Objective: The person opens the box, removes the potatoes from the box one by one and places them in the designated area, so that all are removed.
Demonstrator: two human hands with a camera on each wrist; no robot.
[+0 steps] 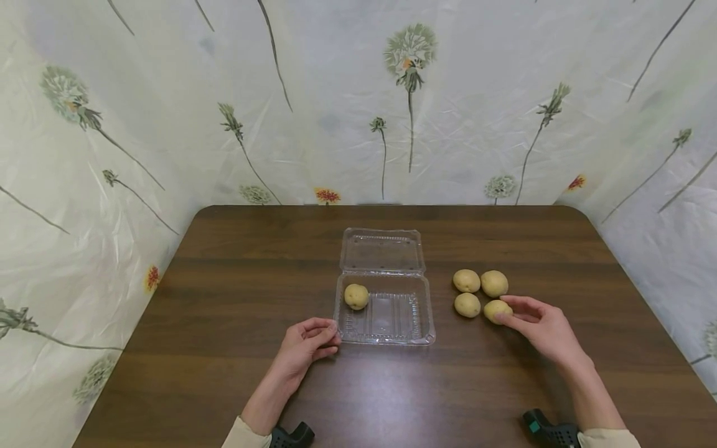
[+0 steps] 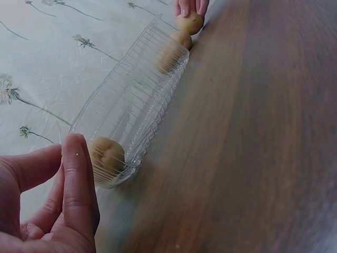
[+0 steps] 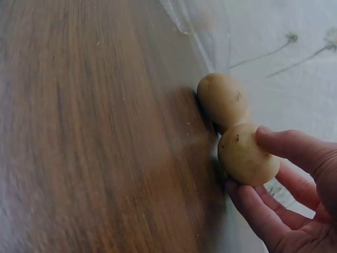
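Note:
A clear plastic clamshell container (image 1: 392, 339) lies with its lid (image 1: 383, 252) folded back, and one potato (image 1: 356, 297) sits at the left of its base. My left hand (image 1: 310, 342) pinches the container's near left corner between thumb and fingers. In the left wrist view, those fingers (image 2: 79, 179) cover part of the rim. To the right, my right hand (image 1: 546, 326) grips a potato (image 1: 495, 311) between thumb and fingers. This is the nearest right one of a tight group, beside the other potatoes (image 1: 467, 305). The right wrist view shows the gripped potato (image 3: 247, 155) close against another one (image 3: 224, 97).
The brown wooden table (image 1: 252, 280) runs back to a wall hung with a flower-patterned sheet (image 1: 336, 93). Black devices (image 1: 551, 429) are strapped at both wrists, next to light sleeves (image 1: 607, 438).

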